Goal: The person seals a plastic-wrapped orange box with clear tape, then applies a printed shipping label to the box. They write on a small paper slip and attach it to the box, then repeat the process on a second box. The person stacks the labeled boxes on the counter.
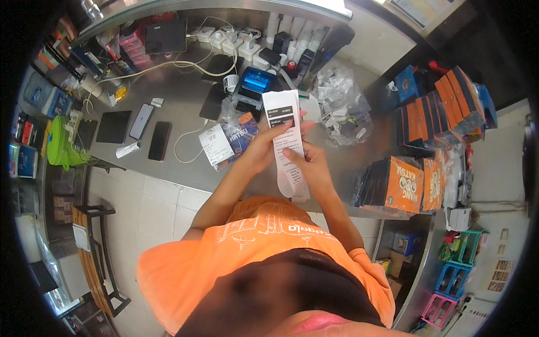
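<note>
A long printed paper receipt [286, 168] is held upright between both hands, its lower end curling over itself. My left hand [267, 141] grips it from the left, with the thumb across the dark printed blocks. From the right, my right hand [313, 162] pinches it lower down, thumb on its face. Behind the receipt's top stands a black receipt printer [252, 86]. Left of my left hand lies a printed flat package [244, 130] in orange and dark blue, with a white slip [215, 145] on it.
Phones [160, 141], a dark tablet [113, 127] and cables rest on the steel counter [177, 168]. Crumpled clear plastic bags [345, 105] lie right of the printer. Stacks of orange and black boxes [404, 185] line the right side. Power adapters [248, 48] stand at the back.
</note>
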Demonstrator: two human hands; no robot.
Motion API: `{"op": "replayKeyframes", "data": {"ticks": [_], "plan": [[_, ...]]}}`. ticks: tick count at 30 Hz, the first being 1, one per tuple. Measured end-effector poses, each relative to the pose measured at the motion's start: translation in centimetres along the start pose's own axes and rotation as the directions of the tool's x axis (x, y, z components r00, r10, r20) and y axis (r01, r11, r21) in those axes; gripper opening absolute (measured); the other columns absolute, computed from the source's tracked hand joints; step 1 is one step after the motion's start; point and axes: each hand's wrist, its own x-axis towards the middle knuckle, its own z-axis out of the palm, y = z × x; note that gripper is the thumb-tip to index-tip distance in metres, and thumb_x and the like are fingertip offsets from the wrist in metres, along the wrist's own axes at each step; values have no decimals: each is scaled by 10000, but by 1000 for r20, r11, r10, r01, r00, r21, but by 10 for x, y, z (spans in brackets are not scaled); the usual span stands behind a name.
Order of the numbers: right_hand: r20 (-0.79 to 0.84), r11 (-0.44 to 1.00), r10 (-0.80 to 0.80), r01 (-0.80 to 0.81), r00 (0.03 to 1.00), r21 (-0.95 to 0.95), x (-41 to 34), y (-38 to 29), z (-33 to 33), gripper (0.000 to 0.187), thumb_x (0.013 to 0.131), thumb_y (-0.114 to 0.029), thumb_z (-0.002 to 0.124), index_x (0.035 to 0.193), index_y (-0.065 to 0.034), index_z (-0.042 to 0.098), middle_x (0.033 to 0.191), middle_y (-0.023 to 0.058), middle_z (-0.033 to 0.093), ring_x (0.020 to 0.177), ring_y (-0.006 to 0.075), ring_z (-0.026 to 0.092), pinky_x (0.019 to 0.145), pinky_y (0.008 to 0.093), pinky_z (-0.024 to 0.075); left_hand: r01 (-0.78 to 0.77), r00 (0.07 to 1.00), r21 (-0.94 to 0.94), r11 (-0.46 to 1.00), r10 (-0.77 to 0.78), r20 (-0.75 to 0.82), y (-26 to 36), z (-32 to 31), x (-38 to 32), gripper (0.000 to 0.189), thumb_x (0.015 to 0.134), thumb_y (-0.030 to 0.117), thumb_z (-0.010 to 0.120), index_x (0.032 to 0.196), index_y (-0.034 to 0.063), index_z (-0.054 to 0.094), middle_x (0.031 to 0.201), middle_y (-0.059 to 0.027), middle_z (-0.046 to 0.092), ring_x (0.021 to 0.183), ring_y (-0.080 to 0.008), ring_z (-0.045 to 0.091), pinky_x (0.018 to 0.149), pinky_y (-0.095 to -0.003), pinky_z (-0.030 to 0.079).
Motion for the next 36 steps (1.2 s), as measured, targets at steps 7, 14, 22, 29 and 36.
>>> {"op": "replayKeyframes", "data": {"ticks": [7,14,22,29,36], "plan": [[58,988,101,-93,993,-121,-11,21,-1,313,969,-256,623,979,51,681,808,5,666,740,64,575,671,276,464,-138,981,4,990,137,-140,9,0,0,362,1002,266,556,1267,20,553,878,-24,605,767,-130,606,736,-315,556],[121,990,126,-117,985,-78,-17,26,-2,283,979,-240,619,998,34,690,829,46,697,699,87,624,632,253,488,-190,955,81,978,203,-214,23,3,-5,398,1006,320,548,1266,19,552,882,-59,622,807,-156,634,852,-347,573],[131,966,31,4,991,-259,-24,16,19,241,935,-179,639,939,54,701,706,60,687,595,108,620,568,259,463,-174,958,-46,984,158,-241,14,-14,-14,250,1019,314,523,1104,79,530,723,53,427,622,-84,430,632,-267,438],[128,967,101,-67,987,-245,-25,44,15,202,913,-150,647,958,40,697,779,93,710,610,114,619,591,260,479,-294,912,-92,951,250,-326,17,-44,-17,235,1016,271,529,1111,56,522,702,55,405,596,-71,386,599,-253,392],[-382,860,-5,-191,924,-473,22,148,-50,346,893,-318,702,1075,-27,657,983,114,672,766,204,626,676,356,555,-497,796,32,867,470,-382,50,-69,-29,262,995,272,574,1089,30,549,736,25,420,628,-69,399,612,-247,383]]}}
